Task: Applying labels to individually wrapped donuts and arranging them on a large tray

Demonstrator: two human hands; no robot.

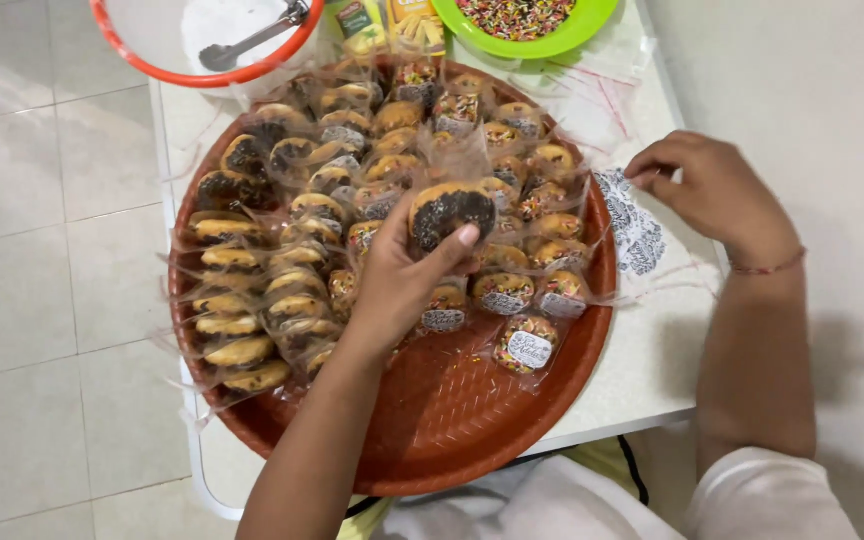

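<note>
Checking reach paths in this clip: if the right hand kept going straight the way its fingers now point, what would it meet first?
The right hand points left toward the tray. Probably first the patterned sticker sheet on the white table, then the tray's orange rim. Its height above the table is unclear.

My left hand point(402, 270) reaches forward from the lower middle of the view, forearm bare and angled up and to the right, wrist a little bent. Its fingers are curled shut in a grip, thumb point(452, 245) pressed up along the near side. My right hand point(717, 190) sits farther out to the right, back of the hand up, fingers bent and drawn together toward the left. That forearm runs straight back to a white sleeve point(767, 495).
</note>
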